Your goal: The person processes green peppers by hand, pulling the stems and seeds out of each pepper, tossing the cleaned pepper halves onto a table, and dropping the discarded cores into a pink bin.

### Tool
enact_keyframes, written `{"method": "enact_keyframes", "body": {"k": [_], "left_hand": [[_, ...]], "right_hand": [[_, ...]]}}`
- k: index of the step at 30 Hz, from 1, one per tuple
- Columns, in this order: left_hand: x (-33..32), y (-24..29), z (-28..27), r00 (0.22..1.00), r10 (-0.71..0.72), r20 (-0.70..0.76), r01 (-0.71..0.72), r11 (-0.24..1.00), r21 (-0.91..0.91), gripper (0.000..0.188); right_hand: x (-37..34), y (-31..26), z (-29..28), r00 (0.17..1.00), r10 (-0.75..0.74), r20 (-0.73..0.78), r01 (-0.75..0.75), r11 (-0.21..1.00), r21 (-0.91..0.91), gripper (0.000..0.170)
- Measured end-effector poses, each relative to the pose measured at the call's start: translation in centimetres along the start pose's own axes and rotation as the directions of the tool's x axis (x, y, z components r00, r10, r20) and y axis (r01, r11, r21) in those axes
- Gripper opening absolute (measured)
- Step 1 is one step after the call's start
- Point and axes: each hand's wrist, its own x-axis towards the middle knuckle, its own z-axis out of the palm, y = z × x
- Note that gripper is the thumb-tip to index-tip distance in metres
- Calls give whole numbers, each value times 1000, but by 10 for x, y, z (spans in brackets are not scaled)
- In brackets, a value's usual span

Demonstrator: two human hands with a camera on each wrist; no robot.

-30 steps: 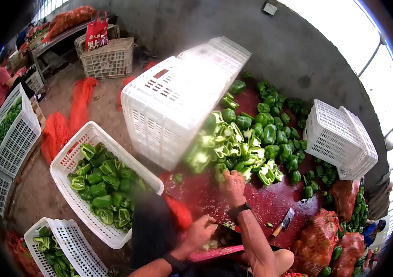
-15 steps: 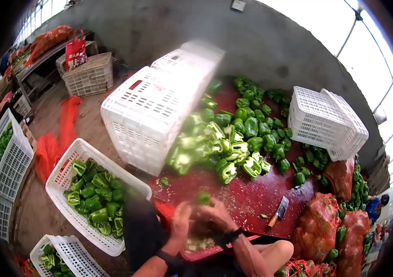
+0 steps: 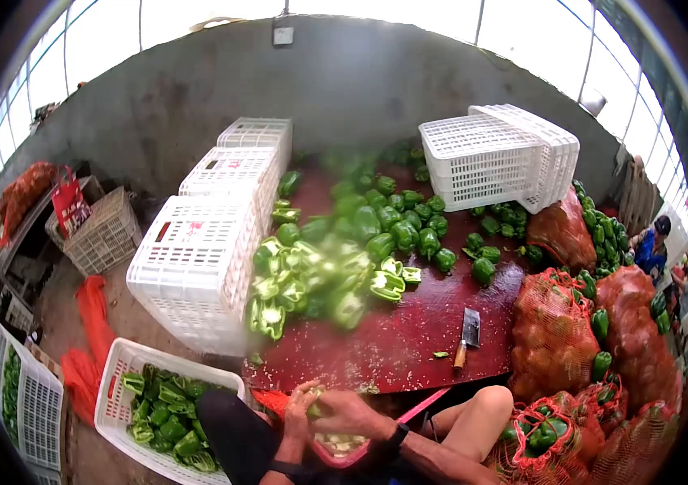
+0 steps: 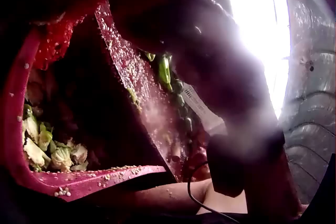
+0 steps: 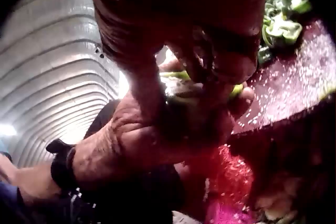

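Note:
Both hands meet over a pink basin (image 4: 110, 182) at the near edge of the red table. Between them is a cut green bell pepper (image 5: 178, 83), its pale inside partly showing and the rest covered by fingers. My left hand (image 3: 297, 414) grips it from the left. From the other side my right hand (image 3: 353, 415) has its fingers curled round it. Pale pepper cores (image 4: 58, 153) lie inside the basin. Halved bell peppers (image 3: 279, 283) and whole bell peppers (image 3: 404, 234) are heaped further back on the table.
A knife (image 3: 468, 333) lies on the red table (image 3: 408, 343), which is strewn with seeds. White crates (image 3: 194, 255) line its left side, and more crates (image 3: 481, 166) stand at the back right. Net sacks (image 3: 554, 331) crowd the right. A crate of cut peppers (image 3: 113, 412) sits lower left.
My right hand has come back from the heap with a bell pepper and joined the left hand over the basin. Both hands now close round it. The head view has swung toward the right.

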Motion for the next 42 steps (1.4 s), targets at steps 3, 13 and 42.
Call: {"method": "enact_keyframes", "body": {"k": [3,13,42], "left_hand": [[-4,-1,-4,998,65,11,-66,996,61,37],[-16,17,13,983,147,114,-171,952,254,27],[-3,20,12,963,-228,144,245,962,-118,38]], "right_hand": [[-8,-4,9,985,168,25,-169,960,224,36],[-19,-17,8,930,328,164,-347,646,680,22],[-14,-11,-4,997,61,47,-70,970,232,42]]}}
